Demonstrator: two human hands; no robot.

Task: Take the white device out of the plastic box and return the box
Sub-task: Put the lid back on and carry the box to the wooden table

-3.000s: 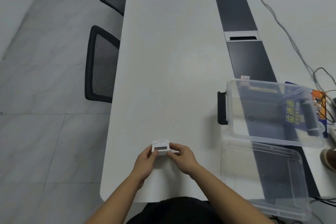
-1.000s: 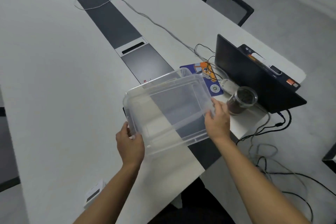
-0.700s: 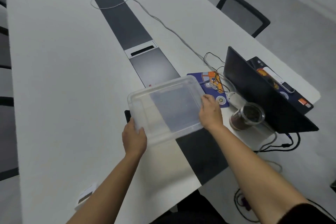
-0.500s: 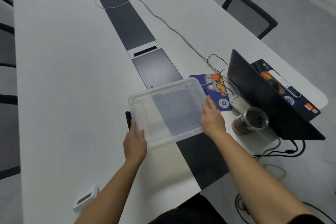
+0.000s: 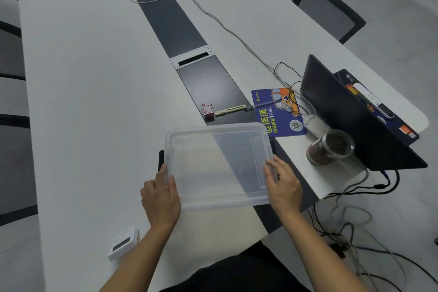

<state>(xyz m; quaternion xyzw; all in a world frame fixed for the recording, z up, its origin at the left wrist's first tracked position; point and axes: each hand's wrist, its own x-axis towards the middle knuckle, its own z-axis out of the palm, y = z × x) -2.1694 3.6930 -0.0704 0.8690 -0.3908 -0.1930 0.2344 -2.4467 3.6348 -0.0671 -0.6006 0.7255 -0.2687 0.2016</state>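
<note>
On the left, near the front edge of the white worktop (image 5: 94, 102), the white device (image 5: 123, 242) lies flat with its small dark screen facing up, outside the box and just beside the left forearm. The left hand (image 5: 161, 199) rests against the left side of the plastic box (image 5: 218, 163), fingers spread and loosely extended along the wall and lid edge, not clamped around anything; a black latch (image 5: 161, 160) shows just above its fingertips. The box is clear, its translucent lid is on, and nothing can be seen inside it; it sits on the worktop across the dark centre strip (image 5: 203, 83). The right hand (image 5: 283, 185) lies on the box's right edge with the fingers apart and flat, pressing rather than gripping. Beyond the box, a small red and white carton (image 5: 207, 110) and a pale pen-like stick (image 5: 231, 110) lie on the strip. Further right are a blue printed pad (image 5: 277, 114), a clear jar (image 5: 329, 149) holding something dark brown, and a dark laptop (image 5: 350, 121).
</note>
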